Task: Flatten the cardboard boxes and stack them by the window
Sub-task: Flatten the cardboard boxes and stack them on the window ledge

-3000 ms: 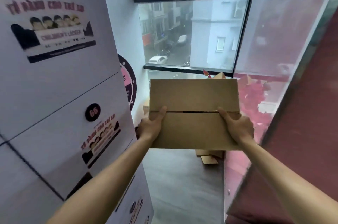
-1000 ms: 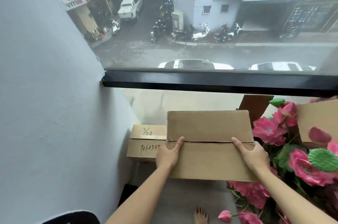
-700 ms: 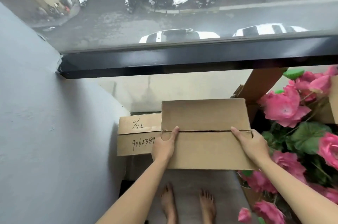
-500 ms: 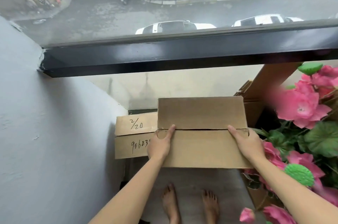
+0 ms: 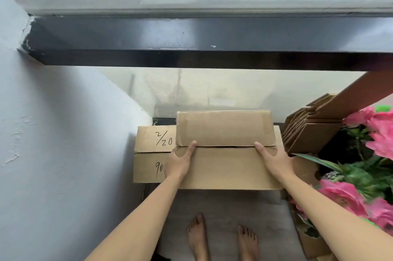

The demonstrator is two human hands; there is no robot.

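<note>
I hold a flattened brown cardboard box [image 5: 225, 145] level in front of me, over the floor by the window. My left hand [image 5: 178, 161] grips its left edge, thumb on top near the fold line. My right hand [image 5: 274, 160] grips the right edge the same way. Below and behind it lies another flattened box [image 5: 148, 152] with handwritten "2/20" and digits, partly covered by the one I hold. Whether the two boxes touch is unclear.
A grey wall [image 5: 53, 133] closes the left side. The black window frame [image 5: 212, 47] runs across above. Folded cardboard pieces [image 5: 308, 133] lean at the right beside pink artificial flowers [image 5: 365, 167]. My bare feet [image 5: 221, 237] stand on the grey floor.
I walked up to the window from the lockers and bent over. The held box has sunk lower, over the marked box on the floor. Both grips are unchanged.
</note>
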